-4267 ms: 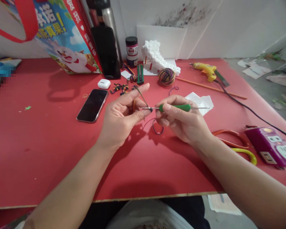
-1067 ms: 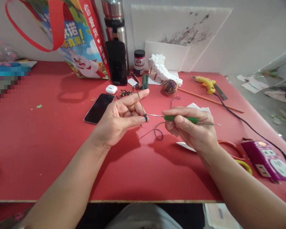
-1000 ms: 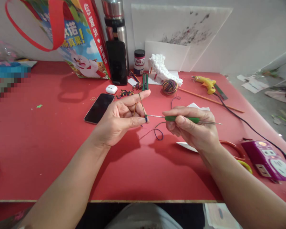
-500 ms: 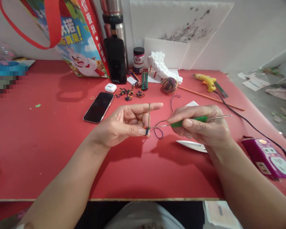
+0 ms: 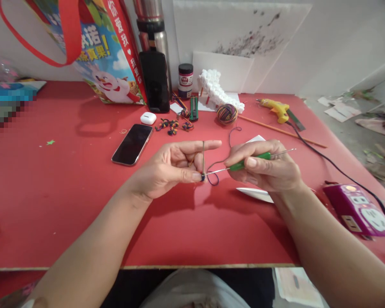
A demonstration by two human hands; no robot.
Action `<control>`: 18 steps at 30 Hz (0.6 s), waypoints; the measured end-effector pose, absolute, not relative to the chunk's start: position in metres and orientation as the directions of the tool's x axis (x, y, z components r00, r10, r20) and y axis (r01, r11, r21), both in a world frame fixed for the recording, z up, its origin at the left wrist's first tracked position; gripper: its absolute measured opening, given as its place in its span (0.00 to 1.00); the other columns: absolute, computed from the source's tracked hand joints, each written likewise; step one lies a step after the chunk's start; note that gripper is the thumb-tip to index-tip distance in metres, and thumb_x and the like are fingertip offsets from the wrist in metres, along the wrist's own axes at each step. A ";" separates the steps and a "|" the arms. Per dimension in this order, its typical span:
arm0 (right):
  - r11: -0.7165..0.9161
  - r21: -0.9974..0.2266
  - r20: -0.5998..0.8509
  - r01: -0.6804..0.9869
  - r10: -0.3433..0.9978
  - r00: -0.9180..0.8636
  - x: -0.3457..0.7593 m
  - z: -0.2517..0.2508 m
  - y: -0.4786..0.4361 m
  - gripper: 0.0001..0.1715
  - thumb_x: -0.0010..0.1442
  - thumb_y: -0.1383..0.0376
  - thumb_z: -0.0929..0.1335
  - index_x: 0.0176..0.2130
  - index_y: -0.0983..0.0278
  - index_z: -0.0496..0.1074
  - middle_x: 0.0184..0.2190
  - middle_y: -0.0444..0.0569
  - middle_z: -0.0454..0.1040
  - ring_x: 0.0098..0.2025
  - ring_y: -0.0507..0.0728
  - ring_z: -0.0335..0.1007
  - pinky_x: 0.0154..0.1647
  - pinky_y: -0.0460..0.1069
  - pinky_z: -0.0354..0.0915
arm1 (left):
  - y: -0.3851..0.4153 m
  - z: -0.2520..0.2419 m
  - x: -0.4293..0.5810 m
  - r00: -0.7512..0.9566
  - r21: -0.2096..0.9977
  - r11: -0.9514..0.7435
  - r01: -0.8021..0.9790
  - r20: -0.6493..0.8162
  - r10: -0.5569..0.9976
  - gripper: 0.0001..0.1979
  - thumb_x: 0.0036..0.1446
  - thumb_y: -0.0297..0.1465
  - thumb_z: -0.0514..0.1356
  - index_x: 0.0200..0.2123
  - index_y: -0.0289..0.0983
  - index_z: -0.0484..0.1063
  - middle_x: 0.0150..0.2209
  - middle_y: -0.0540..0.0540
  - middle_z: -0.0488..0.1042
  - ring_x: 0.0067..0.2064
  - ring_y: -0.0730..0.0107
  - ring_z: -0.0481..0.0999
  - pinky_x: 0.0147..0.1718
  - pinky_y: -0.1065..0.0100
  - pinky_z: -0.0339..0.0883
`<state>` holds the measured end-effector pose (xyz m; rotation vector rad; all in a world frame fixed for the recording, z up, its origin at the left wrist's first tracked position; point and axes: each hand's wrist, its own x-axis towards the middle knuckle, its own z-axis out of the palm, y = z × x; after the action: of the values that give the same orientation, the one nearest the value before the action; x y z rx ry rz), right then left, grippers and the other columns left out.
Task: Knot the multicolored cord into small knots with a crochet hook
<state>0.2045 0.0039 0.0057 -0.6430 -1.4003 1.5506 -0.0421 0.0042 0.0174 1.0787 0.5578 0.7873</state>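
Observation:
My left hand (image 5: pixel 176 164) pinches a small dark crochet piece (image 5: pixel 203 176) between thumb and fingers. Its index finger is stretched out, and a strand of yarn (image 5: pixel 203 156) runs taut from that finger down to the piece. In my right hand (image 5: pixel 266 164) is a crochet hook (image 5: pixel 250 162) with a green handle and a metal tip at each end. The hook's left tip touches the crochet piece. A loose yarn loop (image 5: pixel 213 179) hangs just beneath the hook. From there a strand trails back toward a multicoloured yarn ball (image 5: pixel 226 114).
White-bladed scissors (image 5: pixel 253 193) lie partly under my right wrist. A phone (image 5: pixel 132 144), an earbud case (image 5: pixel 148 118) and several small crocheted pieces (image 5: pixel 172 125) lie behind my left hand. A yellow glue gun (image 5: pixel 276 109) and purple power socket (image 5: pixel 356 209) are at right.
My right hand has moved left with the crochet hook, whose outer end now tilts up more. My left hand has shifted slightly right with the crochet piece.

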 end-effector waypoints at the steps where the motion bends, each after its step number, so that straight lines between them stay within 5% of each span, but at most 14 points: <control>1: 0.056 -0.950 0.193 -0.306 0.878 -0.438 0.202 0.004 0.004 0.14 0.57 0.54 0.83 0.37 0.62 0.89 0.20 0.47 0.74 0.18 0.50 0.64 0.15 0.46 0.56 | 0.003 0.016 -0.039 0.580 0.921 0.249 -0.299 -0.032 0.814 0.24 0.49 0.24 0.76 0.51 0.43 0.88 0.27 0.49 0.76 0.29 0.72 0.75 0.32 0.70 0.71; 10: -0.005 -0.915 0.135 -0.403 0.938 -0.318 0.185 -0.005 0.001 0.15 0.57 0.53 0.82 0.39 0.59 0.87 0.22 0.42 0.74 0.18 0.46 0.57 0.20 0.47 0.58 | -0.002 0.009 -0.021 0.219 0.926 0.046 -0.374 0.040 0.975 0.24 0.48 0.25 0.78 0.50 0.42 0.87 0.32 0.51 0.78 0.35 0.72 0.77 0.40 0.69 0.74; 18: -0.091 -0.880 0.082 -0.465 0.937 -0.339 0.180 -0.008 0.001 0.12 0.60 0.56 0.81 0.41 0.61 0.88 0.25 0.43 0.76 0.19 0.45 0.56 0.23 0.48 0.59 | -0.003 0.006 -0.023 0.176 0.950 -0.144 -0.278 0.198 0.964 0.25 0.51 0.21 0.70 0.53 0.44 0.86 0.40 0.48 0.83 0.35 0.72 0.71 0.36 0.69 0.70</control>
<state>0.1799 0.0006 -0.0084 -0.6429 -1.0645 1.6588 -0.0235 -0.0033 0.0058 1.2207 0.7776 1.2948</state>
